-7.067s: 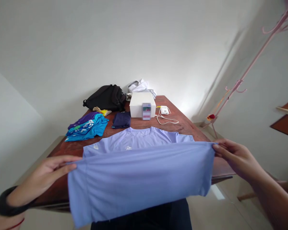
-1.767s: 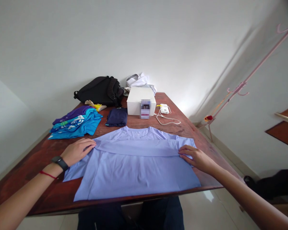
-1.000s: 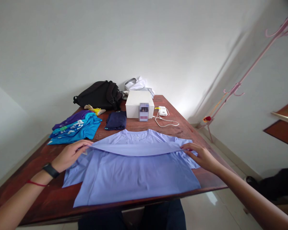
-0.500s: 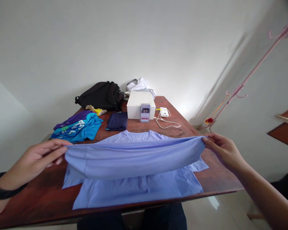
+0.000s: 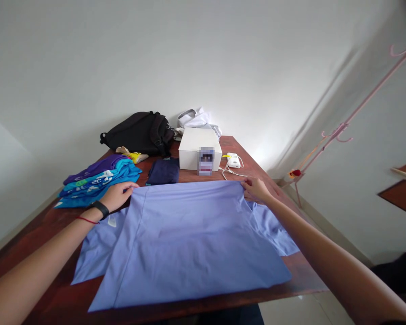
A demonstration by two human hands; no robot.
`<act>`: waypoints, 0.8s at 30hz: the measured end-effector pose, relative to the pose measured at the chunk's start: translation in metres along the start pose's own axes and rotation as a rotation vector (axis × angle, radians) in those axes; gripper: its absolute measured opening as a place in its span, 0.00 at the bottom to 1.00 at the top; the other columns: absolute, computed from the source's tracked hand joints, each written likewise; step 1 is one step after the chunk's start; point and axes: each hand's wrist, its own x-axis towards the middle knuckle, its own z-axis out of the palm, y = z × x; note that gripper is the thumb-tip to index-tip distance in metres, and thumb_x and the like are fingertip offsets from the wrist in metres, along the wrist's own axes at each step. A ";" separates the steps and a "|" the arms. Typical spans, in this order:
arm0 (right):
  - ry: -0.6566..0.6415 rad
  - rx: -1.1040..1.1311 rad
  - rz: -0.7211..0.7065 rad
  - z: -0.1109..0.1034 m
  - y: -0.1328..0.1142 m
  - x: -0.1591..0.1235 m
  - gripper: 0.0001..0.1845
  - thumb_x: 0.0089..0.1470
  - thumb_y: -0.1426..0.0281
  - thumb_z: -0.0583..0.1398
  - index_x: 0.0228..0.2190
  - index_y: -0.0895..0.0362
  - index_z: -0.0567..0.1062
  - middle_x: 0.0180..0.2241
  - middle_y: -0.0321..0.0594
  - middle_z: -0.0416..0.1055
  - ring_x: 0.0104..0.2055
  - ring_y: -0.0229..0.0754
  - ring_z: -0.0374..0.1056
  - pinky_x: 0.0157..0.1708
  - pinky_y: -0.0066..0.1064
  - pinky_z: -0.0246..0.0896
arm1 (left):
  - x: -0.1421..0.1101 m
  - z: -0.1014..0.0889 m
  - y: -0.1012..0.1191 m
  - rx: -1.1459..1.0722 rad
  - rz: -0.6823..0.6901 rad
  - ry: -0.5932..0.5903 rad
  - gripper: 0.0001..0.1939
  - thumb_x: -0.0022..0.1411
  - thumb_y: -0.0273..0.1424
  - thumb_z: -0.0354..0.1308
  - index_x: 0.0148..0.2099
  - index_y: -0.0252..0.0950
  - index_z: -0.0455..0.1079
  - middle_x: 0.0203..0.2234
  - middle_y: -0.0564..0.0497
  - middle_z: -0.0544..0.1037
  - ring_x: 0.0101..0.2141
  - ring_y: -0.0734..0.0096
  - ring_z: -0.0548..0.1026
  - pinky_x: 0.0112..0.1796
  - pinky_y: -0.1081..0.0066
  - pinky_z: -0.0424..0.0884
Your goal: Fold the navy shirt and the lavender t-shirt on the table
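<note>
A periwinkle-blue T-shirt (image 5: 189,234) lies across the front of the wooden table, its body doubled over toward the back. Its sleeves stick out on both sides from beneath the upper layer, and the neckline is hidden. At the far left corner of the raised layer, my left hand (image 5: 119,195) pinches the fabric edge; a black band is on that wrist. My right hand (image 5: 256,188) pinches the opposite far corner. Between the two hands the edge is drawn straight.
Behind the shirt stand a white box (image 5: 198,140), a folded navy garment (image 5: 163,171) and a white device (image 5: 233,160) with a cable. Left are blue and purple clothes (image 5: 101,178) and a black backpack (image 5: 138,133). A pink coat stand (image 5: 365,106) leans at right on the wooden table (image 5: 54,243)'s far side.
Both hands have moved away from me and closer together, carrying the shirt's held edge toward the back. The raised fabric now covers the neckline.
</note>
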 end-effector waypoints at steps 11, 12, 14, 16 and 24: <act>-0.054 0.123 0.064 0.014 0.014 -0.001 0.17 0.54 0.54 0.62 0.26 0.55 0.71 0.16 0.33 0.65 0.20 0.38 0.62 0.18 0.27 0.57 | -0.020 0.017 -0.002 0.154 -0.061 -0.012 0.33 0.61 0.52 0.52 0.60 0.35 0.66 0.40 0.44 0.81 0.42 0.53 0.79 0.47 0.61 0.72; -0.057 0.138 0.067 0.014 0.014 -0.003 0.18 0.54 0.53 0.61 0.27 0.55 0.71 0.16 0.33 0.64 0.19 0.38 0.62 0.17 0.27 0.57 | -0.023 0.017 0.000 0.152 -0.056 -0.023 0.35 0.61 0.52 0.53 0.62 0.34 0.63 0.42 0.43 0.81 0.44 0.52 0.79 0.48 0.60 0.71; -0.060 0.159 0.063 0.013 0.012 -0.004 0.19 0.54 0.52 0.61 0.27 0.55 0.70 0.16 0.33 0.64 0.18 0.38 0.62 0.17 0.27 0.57 | -0.021 0.018 0.003 0.166 -0.007 -0.055 0.37 0.61 0.48 0.55 0.66 0.33 0.60 0.50 0.39 0.78 0.51 0.51 0.76 0.52 0.59 0.69; -0.052 0.166 0.049 0.010 0.008 -0.003 0.20 0.53 0.51 0.62 0.26 0.55 0.70 0.16 0.34 0.65 0.19 0.38 0.62 0.18 0.27 0.58 | -0.012 0.018 0.006 0.188 0.045 -0.099 0.33 0.61 0.42 0.57 0.65 0.34 0.63 0.55 0.38 0.74 0.55 0.51 0.72 0.55 0.58 0.67; -0.029 0.151 -0.014 -0.006 0.003 -0.001 0.22 0.50 0.50 0.63 0.23 0.56 0.72 0.19 0.36 0.68 0.23 0.39 0.64 0.22 0.28 0.57 | 0.028 0.014 0.006 0.222 -0.037 -0.229 0.15 0.68 0.34 0.60 0.54 0.33 0.72 0.48 0.44 0.76 0.48 0.60 0.76 0.50 0.56 0.72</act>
